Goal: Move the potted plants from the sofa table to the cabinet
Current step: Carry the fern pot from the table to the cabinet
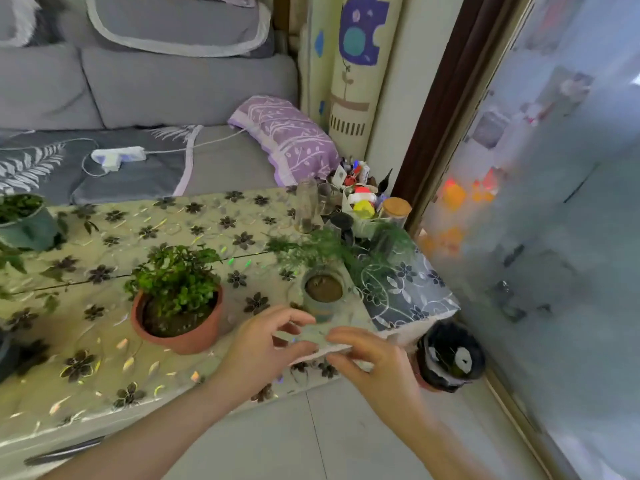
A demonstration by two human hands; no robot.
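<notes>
A small pale green pot (323, 299) with wispy fern fronds stands near the right end of the sofa table (114, 368). My left hand (263, 348) and my right hand (374, 362) hover just in front of it, fingers spread, holding nothing. Left of them stands a terracotta pot (180, 323) with a bushy green plant. A dark green pot (26, 226) with leaves sits at the table's far left edge. The cabinet is not in view.
Glass jars, a cork-lidded jar (394, 209) and small clutter crowd the table's far right corner. A dark pot (448, 362) stands on the floor by the glass door (554, 237). A grey sofa (156, 98) with a power strip lies behind the table.
</notes>
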